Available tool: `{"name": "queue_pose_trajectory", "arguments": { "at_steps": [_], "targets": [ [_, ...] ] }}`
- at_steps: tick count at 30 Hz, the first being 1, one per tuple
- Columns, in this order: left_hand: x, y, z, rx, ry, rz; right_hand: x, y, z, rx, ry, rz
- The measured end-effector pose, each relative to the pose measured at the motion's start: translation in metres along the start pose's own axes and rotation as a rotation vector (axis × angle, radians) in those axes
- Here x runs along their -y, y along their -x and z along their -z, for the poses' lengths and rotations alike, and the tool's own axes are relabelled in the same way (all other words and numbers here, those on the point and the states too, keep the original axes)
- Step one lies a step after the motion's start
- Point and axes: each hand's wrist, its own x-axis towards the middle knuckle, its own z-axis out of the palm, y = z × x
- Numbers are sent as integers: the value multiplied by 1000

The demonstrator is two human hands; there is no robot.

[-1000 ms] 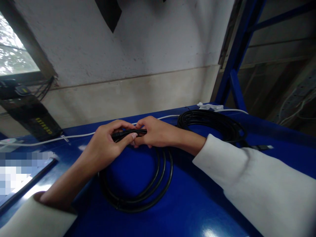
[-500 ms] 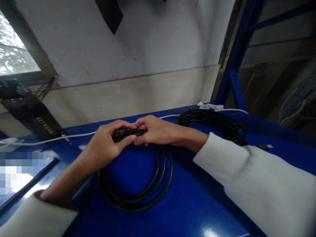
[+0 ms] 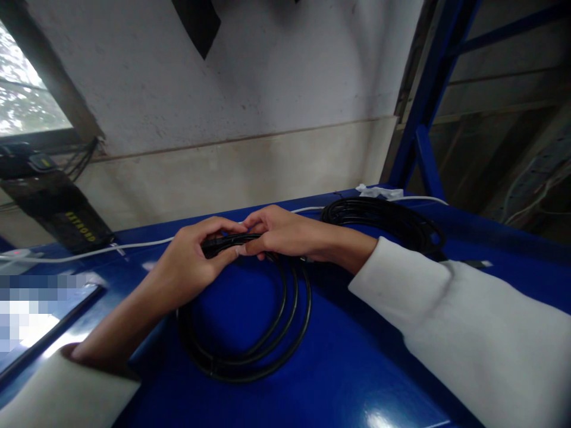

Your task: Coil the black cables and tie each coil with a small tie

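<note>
A coil of black cable [image 3: 250, 356] lies on the blue table top [image 3: 348, 368], wound in several loops. My left hand [image 3: 191, 264] grips the far side of the coil, thumb on top and fingers wrapped under the strands. My right hand [image 3: 279, 232] pinches the same bundle just to the right, fingertips almost touching the left thumb. Both forearms rest on the table, in white sleeves. The cable's end is hidden inside my hands.
A second black cable coil [image 3: 388, 220] lies at the back right. A thin white cord [image 3: 111, 249] runs along the far edge. A black strap with yellow lettering [image 3: 66, 223] hangs at the left wall. Blue rack uprights [image 3: 428, 89] rise at right. A blurred flat panel [image 3: 31, 309] sits front left.
My right hand has lifted slightly and shifted a little along the bundle; the coil and my left hand stay where they were.
</note>
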Motion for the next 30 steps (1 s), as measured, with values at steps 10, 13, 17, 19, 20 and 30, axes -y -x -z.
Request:
{"name": "queue_pose_trajectory", "arguments": {
  "at_steps": [10, 13, 17, 19, 20, 30],
  "targets": [
    [-4, 0, -1, 18, 19, -10, 2, 3, 1, 17, 7, -37],
    [-5, 0, -1, 26, 30, -14, 2, 3, 0, 1, -1, -46],
    [-5, 0, 0, 31, 7, -23, 3, 1, 0, 13, -12, -37],
    [-5, 0, 0, 30, 2, -25, 3, 0, 0, 15, -26, -39],
    [-4, 0, 0, 31, 1, -29, 4, 0, 0, 9, -35, -45],
    [-7, -1, 0, 10, -8, -36, 6, 0, 0, -35, -156, -98]
  ]
}}
